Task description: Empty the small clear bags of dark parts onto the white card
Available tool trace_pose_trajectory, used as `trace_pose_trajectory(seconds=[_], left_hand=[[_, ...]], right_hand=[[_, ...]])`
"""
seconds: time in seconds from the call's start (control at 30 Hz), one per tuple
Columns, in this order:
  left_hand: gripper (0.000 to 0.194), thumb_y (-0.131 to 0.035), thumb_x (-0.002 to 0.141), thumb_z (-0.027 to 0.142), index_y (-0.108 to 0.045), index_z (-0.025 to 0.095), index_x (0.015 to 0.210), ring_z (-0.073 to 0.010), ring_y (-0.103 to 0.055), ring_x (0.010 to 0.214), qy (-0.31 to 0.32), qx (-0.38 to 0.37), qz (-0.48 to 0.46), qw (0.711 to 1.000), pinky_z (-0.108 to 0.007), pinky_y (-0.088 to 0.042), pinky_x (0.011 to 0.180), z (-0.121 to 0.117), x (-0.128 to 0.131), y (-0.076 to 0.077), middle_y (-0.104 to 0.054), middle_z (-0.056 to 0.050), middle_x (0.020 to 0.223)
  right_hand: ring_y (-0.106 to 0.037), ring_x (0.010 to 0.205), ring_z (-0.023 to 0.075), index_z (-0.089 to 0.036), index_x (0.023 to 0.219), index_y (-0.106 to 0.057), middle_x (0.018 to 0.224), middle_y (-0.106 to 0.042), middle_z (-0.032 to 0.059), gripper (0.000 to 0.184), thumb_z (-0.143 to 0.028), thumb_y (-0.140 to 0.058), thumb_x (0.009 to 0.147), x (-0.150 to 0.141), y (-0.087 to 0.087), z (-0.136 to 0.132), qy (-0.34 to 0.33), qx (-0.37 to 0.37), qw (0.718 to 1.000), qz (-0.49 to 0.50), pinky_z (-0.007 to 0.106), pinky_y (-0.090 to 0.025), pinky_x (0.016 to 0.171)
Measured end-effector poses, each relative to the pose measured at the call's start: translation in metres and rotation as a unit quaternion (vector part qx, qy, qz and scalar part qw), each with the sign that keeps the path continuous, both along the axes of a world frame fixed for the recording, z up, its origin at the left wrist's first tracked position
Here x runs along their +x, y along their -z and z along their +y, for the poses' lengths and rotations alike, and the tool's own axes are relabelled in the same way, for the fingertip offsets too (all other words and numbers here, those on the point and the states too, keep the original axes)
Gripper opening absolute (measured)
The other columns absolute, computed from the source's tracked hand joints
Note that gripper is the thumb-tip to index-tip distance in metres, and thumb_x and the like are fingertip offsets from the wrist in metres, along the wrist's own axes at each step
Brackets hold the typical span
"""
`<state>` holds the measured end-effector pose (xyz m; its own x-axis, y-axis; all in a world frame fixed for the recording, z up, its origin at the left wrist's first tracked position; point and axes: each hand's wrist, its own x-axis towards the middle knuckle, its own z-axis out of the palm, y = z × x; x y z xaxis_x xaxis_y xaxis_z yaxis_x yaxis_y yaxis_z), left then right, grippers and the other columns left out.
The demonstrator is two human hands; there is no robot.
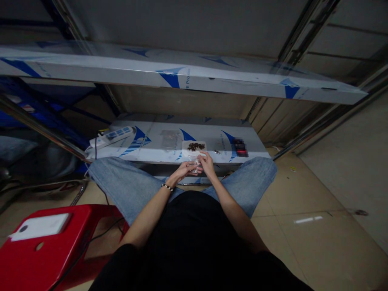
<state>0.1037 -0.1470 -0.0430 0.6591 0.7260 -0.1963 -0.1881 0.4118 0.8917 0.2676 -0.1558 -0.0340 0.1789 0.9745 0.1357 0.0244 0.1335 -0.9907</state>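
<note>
Over the front edge of the lower shelf, my left hand (184,169) is closed on a small clear plastic bag (196,165). My right hand (207,163) is at the bag's upper right side, its thumb and fingers closed on it; the exact grip is too small to tell. Just beyond my fingers, a pile of small dark brown pieces (196,146) lies on a white sheet or shallow tray (185,150). A few small shiny pieces (217,152) rest to the right of it. A faint clear plastic sheet or bag (170,139) lies to the left.
The film-covered lower shelf (157,121) holds a white power strip (118,135) at left and a blurred black-and-red object (240,148) at right. An upper shelf (200,79) overhangs it. A red stool (75,226) bearing a white box (41,226) stands at my left, with a cable across it.
</note>
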Motion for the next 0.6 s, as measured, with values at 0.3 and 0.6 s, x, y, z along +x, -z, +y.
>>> trace_pose_trajectory(seconds=[0.3, 0.6], left_hand=[[0.052, -0.068, 0.082, 0.065, -0.070, 0.013, 0.079, -0.0211, -0.070, 0.065, -0.143, 0.070, 0.049, 0.986, -0.027, -0.052, 0.057, 0.008, -0.001, -0.006, -0.073, -0.011, 0.072], [0.042, -0.072, 0.080, 0.058, -0.061, 0.018, 0.072, -0.0157, -0.061, 0.057, -0.228, 0.141, 0.047, 0.962, -0.026, -0.047, 0.057, 0.014, -0.003, -0.005, -0.064, -0.001, 0.062]], right_hand=[[-0.058, 0.060, 0.0159, -0.021, 0.073, -0.064, 0.069, -0.066, 0.0011, 0.039, -0.060, -0.067, 0.075, -0.007, 0.008, 0.001, -0.009, -0.053, 0.998, 0.034, 0.025, -0.044, 0.054], [-0.057, 0.061, 0.0147, -0.021, 0.077, -0.064, 0.070, -0.064, -0.0001, 0.038, -0.058, -0.069, 0.077, -0.012, 0.004, -0.003, -0.051, -0.051, 0.995, 0.062, 0.024, -0.044, 0.054]])
